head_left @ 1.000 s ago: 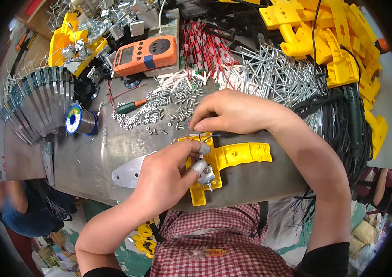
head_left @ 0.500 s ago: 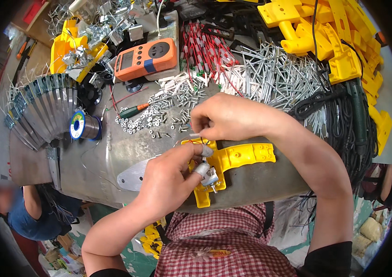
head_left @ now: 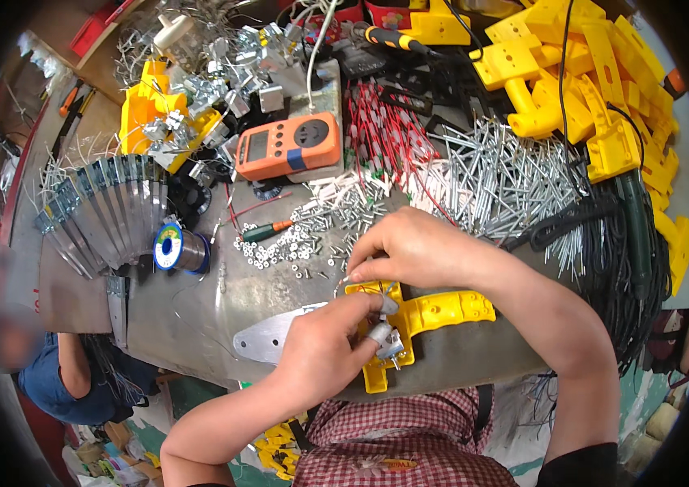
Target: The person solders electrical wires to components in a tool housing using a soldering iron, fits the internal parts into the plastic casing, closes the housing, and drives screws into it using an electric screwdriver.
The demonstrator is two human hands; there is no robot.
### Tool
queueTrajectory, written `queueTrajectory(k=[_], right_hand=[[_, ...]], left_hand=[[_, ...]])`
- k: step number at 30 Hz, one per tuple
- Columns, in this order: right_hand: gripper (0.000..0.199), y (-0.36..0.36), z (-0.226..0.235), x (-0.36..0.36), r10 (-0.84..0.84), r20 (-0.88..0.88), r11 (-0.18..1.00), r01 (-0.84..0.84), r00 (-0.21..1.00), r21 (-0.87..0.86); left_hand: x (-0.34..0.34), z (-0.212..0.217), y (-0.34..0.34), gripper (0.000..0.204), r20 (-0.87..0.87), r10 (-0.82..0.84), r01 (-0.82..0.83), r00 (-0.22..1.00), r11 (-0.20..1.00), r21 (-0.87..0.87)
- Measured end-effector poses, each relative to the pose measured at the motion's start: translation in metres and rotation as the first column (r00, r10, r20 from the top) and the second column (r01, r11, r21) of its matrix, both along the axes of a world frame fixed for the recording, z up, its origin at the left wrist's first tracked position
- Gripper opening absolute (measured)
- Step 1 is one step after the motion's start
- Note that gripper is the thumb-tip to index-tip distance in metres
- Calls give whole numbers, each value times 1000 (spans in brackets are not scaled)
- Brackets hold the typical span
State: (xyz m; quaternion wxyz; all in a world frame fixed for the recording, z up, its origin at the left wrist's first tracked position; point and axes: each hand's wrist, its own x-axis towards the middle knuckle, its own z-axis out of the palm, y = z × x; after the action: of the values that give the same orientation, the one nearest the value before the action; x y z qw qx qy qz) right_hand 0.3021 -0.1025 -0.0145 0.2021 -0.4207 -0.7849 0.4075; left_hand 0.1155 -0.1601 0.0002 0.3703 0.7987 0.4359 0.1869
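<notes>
A yellow plastic housing half (head_left: 450,310) lies on the bench in front of me, with its hollow side up. My left hand (head_left: 321,345) is closed over its middle, thumb and forefinger wearing pale finger covers. Those fingertips press on a small silver metal part (head_left: 391,347) with a short shaft, seated at the housing's near end. Just above the far end, my right hand (head_left: 417,247) pinches a thin wire (head_left: 342,284) that runs toward the housing. From under my left hand a flat silver plate with holes (head_left: 259,334) sticks out leftward.
Beyond my hands lie loose nuts and screws (head_left: 267,250), a green screwdriver (head_left: 263,231), long metal pins (head_left: 498,174) and an orange meter (head_left: 287,148). Left are a solder spool (head_left: 180,247) and fanned blades (head_left: 105,211). Yellow housings (head_left: 572,73) and black cords (head_left: 616,243) fill the right side.
The whole view has shifted, so the bench sits lower and further right. Both hands stay at the housing; my right hand's fingers are drawn closer together on the wire.
</notes>
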Motion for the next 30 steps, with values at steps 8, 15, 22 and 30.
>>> queueTrajectory(k=[8, 15, 22, 30], right_hand=[[17, -5, 18, -11, -50, 88, 997, 55, 995, -54], [19, -3, 10, -7, -91, -42, 983, 83, 995, -165], [19, 3, 26, -12, -19, 75, 999, 22, 997, -41], [21, 5, 25, -14, 60, 134, 997, -53, 989, -60]], left_hand=[[-6, -7, -1, 30, 19, -15, 14, 1000, 998, 64], [-6, -2, -1, 31, 17, -55, 54, 998, 998, 31], [-6, -2, -1, 25, 30, -65, 65, 997, 998, 6], [-7, -10, -4, 30, 87, -46, 38, 995, 995, 94]])
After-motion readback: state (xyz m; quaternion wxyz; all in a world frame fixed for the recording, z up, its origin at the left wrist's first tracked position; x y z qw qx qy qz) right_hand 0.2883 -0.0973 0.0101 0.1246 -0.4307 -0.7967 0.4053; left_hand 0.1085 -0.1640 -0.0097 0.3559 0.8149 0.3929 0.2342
